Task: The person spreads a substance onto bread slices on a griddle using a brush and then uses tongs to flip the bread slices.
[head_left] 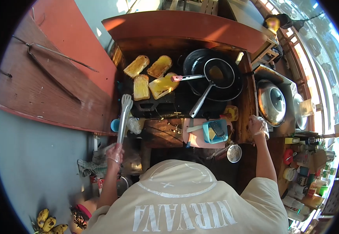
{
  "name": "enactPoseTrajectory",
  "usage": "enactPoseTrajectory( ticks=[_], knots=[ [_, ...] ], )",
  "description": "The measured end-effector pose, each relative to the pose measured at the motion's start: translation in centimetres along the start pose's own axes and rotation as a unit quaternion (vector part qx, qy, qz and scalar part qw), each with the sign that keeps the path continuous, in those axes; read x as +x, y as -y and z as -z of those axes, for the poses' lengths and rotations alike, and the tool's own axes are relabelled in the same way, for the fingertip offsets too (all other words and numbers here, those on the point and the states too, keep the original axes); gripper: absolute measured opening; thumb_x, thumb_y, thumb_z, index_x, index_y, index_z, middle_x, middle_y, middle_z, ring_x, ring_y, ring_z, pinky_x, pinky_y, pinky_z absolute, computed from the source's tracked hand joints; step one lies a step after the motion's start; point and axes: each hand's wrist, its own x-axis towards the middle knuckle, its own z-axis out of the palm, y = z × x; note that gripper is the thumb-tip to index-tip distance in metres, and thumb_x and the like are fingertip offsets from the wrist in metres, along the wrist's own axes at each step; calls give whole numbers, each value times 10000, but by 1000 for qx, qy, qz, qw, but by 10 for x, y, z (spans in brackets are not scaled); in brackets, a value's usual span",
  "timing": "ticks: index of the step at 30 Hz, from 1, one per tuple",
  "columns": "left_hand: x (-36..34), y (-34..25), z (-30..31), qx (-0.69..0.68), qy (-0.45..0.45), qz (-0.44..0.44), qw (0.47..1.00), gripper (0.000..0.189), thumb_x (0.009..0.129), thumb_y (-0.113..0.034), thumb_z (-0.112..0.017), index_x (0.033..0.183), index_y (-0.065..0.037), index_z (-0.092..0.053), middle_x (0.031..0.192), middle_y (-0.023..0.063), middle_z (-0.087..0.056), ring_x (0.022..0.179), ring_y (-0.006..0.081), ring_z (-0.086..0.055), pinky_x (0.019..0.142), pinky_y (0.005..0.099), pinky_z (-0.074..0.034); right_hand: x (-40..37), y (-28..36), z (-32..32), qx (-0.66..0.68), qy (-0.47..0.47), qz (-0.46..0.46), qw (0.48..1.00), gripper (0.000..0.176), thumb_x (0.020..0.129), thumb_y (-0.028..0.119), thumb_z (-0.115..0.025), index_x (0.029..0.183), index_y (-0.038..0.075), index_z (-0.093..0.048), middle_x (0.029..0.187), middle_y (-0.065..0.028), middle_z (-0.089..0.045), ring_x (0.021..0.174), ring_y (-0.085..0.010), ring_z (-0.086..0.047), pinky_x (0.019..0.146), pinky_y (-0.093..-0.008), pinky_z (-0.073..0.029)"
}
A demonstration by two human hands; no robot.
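Note:
My left hand [115,153], in a clear plastic glove, is closed around the handle of metal tongs [123,119]. The tongs point away from me, their tips just left of the black griddle [154,105]. On the griddle lie several browned bread slices [141,87] with a yellow coating. Also gloved, my right hand [258,125] rests with curled fingers on the wooden side edge [249,105] of the cooking station. Close to its left are a blue tub [215,131] holding a dark-handled tool and another bread slice [232,113].
A small frying pan [219,73] sits inside a larger black pan [196,62], with a pink-handled utensil [181,78] across them. A pink board [195,138] lies under the tub. Lidded pots [271,102] stand right; a red-brown panel [185,25] edges the far side. Another person [278,23] is beyond.

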Motion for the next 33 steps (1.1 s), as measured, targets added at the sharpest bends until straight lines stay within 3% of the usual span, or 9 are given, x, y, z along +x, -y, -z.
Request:
enactPoseTrajectory(
  ticks=[9,12,14,20,22,25,26,29,33],
  knots=[
    [7,-2,-67,-133,61,56,988,287,957,-387,-673,935,-101,-652,673,11,-609,427,74,-477,334,230,-324,2,10,12,-25,16,-5,1000,157,871,219,-638,1014,178,-690,853,-162,-706,831,-392,-683,763,-512,-536],
    [44,-25,-91,-105,64,27,992,308,976,-382,-643,831,-110,-632,635,-7,-586,426,70,-466,342,238,-315,2,14,18,-4,18,-12,1000,151,873,223,-636,1008,180,-688,858,-166,-707,830,-397,-682,765,-513,-535],
    [67,-27,-95,-83,75,-47,993,259,990,-323,-638,853,-104,-654,634,-23,-573,427,62,-448,351,238,-303,-2,16,18,-11,25,-9,1000,150,876,224,-634,1009,178,-687,867,-165,-709,832,-399,-682,767,-513,-535],
    [55,-32,-53,-36,12,-61,997,213,984,-283,-674,971,-77,-727,662,-30,-588,480,51,-464,441,222,-327,4,9,14,-18,23,-8,1000,149,889,230,-628,1015,171,-683,905,-155,-717,850,-398,-683,774,-511,-534],
    [53,-41,-44,31,-7,-119,992,250,980,-293,-675,1031,-60,-747,675,28,-643,522,148,-546,515,285,-408,0,8,11,-11,30,-14,999,151,891,232,-627,1016,169,-682,913,-153,-719,854,-395,-683,774,-509,-535],
    [43,-73,-42,457,-238,-351,782,284,939,-274,-685,1146,-87,-742,870,161,-724,767,380,-682,679,459,-520,1,6,9,-2,11,2,1000,154,887,230,-631,1010,157,-687,910,-154,-719,850,-386,-688,770,-503,-541],
    [46,-79,-42,457,-238,-352,781,284,939,-274,-685,1146,-87,-742,870,161,-724,767,380,-682,679,459,-520,1,8,10,-1,10,0,1000,154,887,230,-631,1010,157,-687,910,-154,-719,850,-386,-688,770,-503,-541],
    [66,-82,-29,534,-292,-555,568,461,891,-212,-684,1342,-127,-642,1027,128,-725,818,348,-672,676,462,-533,1,8,12,-28,10,6,1000,163,884,230,-630,1017,162,-694,893,-155,-719,849,-386,-689,767,-506,-541],
    [66,-83,-21,568,-325,-541,529,509,870,-152,-673,1375,-126,-612,1065,109,-710,816,319,-643,682,453,-521,3,7,10,-26,11,-3,1000,168,882,234,-627,1019,166,-697,879,-159,-718,844,-386,-690,765,-509,-541]
  ],
)
